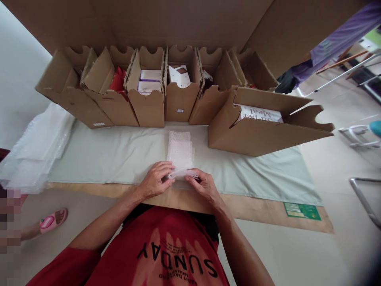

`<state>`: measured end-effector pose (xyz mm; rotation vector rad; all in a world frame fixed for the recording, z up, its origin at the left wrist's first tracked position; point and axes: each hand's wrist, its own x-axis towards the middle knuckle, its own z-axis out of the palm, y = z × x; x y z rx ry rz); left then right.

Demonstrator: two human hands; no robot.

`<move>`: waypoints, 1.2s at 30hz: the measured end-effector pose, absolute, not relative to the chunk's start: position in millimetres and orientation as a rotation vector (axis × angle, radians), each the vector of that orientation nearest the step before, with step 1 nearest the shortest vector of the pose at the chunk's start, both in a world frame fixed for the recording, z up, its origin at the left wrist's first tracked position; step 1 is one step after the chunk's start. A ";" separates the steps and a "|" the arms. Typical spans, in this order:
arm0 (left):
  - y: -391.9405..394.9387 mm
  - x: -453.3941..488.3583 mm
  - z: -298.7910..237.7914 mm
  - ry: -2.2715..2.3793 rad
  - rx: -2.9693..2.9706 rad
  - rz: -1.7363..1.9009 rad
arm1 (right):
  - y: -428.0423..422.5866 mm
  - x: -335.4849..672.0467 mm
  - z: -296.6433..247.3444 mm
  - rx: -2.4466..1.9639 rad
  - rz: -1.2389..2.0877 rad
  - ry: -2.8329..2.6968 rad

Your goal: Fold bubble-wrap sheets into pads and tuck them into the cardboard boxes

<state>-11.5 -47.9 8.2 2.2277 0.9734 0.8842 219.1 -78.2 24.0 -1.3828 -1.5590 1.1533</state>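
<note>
A small sheet of bubble wrap (180, 151) lies on the pale green cloth (113, 155) in front of me. My left hand (154, 180) and my right hand (204, 184) both pinch its near edge, fingers curled over the plastic. The far part of the sheet rests flat on the cloth. Both hands sit close together at the near edge of the wooden board (262, 212).
A row of open cardboard bins (149, 107) with boxed goods stands behind the cloth; a larger tilted carton (256, 135) holds a white box. A stack of bubble wrap (35, 147) lies at left. A pink-sandalled foot (52, 220) is at lower left; a person in purple (336, 43) stands far right.
</note>
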 end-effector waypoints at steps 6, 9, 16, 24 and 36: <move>-51.7 -5.9 12.1 1.198 2.044 0.895 | -72.4 217.1 19.4 -1.459 1.140 -1.478; -53.6 -1.5 10.8 1.297 1.930 0.910 | -67.2 213.4 18.5 -1.497 1.119 -1.466; -53.7 8.0 0.9 1.494 2.037 1.019 | -59.2 210.3 16.6 -1.557 1.042 -1.531; -46.8 12.1 0.6 1.598 2.121 0.915 | -53.6 209.4 14.8 -1.606 0.976 -1.558; -44.5 16.1 4.7 1.644 2.162 0.766 | -59.1 211.2 14.1 -1.632 0.811 -1.574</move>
